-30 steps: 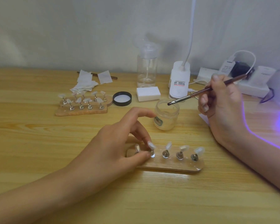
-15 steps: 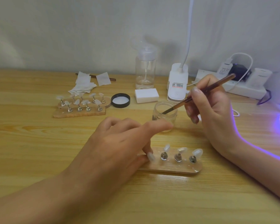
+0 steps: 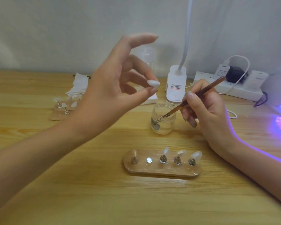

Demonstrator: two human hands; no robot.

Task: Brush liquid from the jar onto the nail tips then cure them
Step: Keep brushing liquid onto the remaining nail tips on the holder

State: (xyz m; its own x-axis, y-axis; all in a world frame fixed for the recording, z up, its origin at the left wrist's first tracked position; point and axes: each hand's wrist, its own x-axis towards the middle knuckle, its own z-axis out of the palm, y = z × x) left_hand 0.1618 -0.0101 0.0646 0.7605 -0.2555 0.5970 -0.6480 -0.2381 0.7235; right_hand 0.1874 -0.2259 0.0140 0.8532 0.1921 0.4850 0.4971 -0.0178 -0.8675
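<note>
My left fingers (image 3: 141, 78) pinching a nail tip (image 3: 153, 83), right fingers (image 3: 191, 99) gripping the brush (image 3: 216, 83), bristles blurred inside the jar (image 3: 162, 126), far holder (image 3: 58, 116) at the jar's 9 o'clock half hidden

A nail tip (image 3: 153, 83) sits pinched between the left hand's (image 3: 113, 88) thumb and fingertip, above the table (image 3: 88, 184). Below and right of those fingers stands the jar (image 3: 162, 120), with the tip of the brush (image 3: 195, 96) in it and the handle in the right hand's (image 3: 208, 109) fingers. The stand (image 3: 162, 169) lies nearer (four tips on it), and the lamp base (image 3: 175, 85) is behind the jar.
</note>
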